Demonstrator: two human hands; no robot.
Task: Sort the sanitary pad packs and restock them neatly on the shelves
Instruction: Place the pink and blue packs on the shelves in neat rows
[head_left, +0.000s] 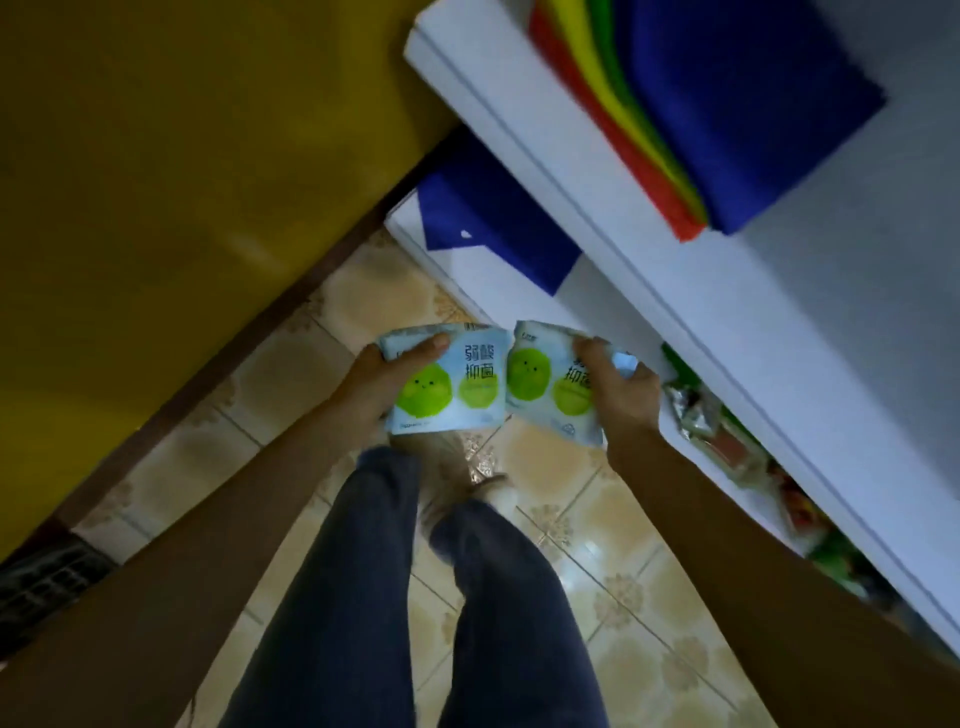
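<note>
I hold two pale blue sanitary pad packs with green round faces printed on them, side by side over the tiled floor. My left hand (382, 379) grips the left pack (452, 384) from its left edge, thumb across the top. My right hand (621, 387) grips the right pack (545, 387) from its right side. The packs nearly touch each other. Both sit just in front of the white shelf unit (649, 249), level with its lower shelf.
The upper shelf carries a stack of coloured sheets (701, 104) in red, yellow, green and blue. A blue sheet (488, 218) lies on the lower shelf. Wrapped goods (727, 431) sit under the shelf at right. A yellow wall (156, 156) stands left. My legs are below.
</note>
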